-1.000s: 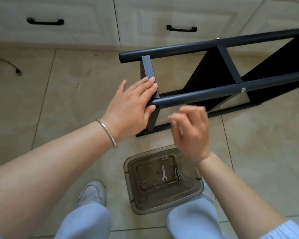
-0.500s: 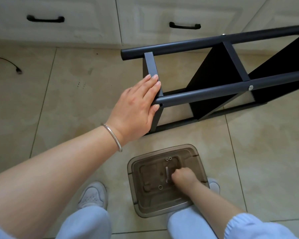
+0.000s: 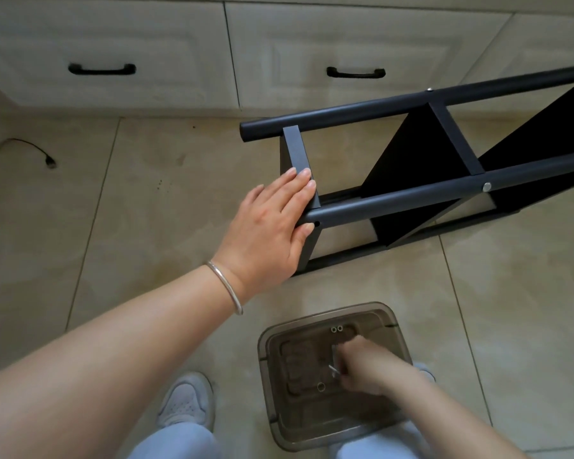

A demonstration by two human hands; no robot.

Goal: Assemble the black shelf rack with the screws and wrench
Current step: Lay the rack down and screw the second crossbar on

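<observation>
The black shelf rack (image 3: 411,203) lies on its side on the tiled floor. My left hand (image 3: 272,223) grips its near end, with the fingers flat on the end crossbar (image 3: 295,150) and the thumb under the front tube. An empty screw hole (image 3: 316,223) shows beside the thumb, and a fitted screw (image 3: 486,187) sits further along that tube. My right hand (image 3: 368,366) is down in the brown plastic tray (image 3: 265,346), fingers pinched on a small silver screw (image 3: 332,371). The wrench (image 3: 334,352) lies partly under those fingers.
Two washers (image 3: 337,329) and a ring (image 3: 321,386) lie loose in the tray. White drawers with black handles (image 3: 101,69) run along the back. A black cable (image 3: 48,162) trails on the floor at left. My shoe (image 3: 186,402) and knees flank the tray.
My right hand dropped from the rack's front tube into the tray and is now pinching a small metal part there. My left hand has stayed on the rack's end.
</observation>
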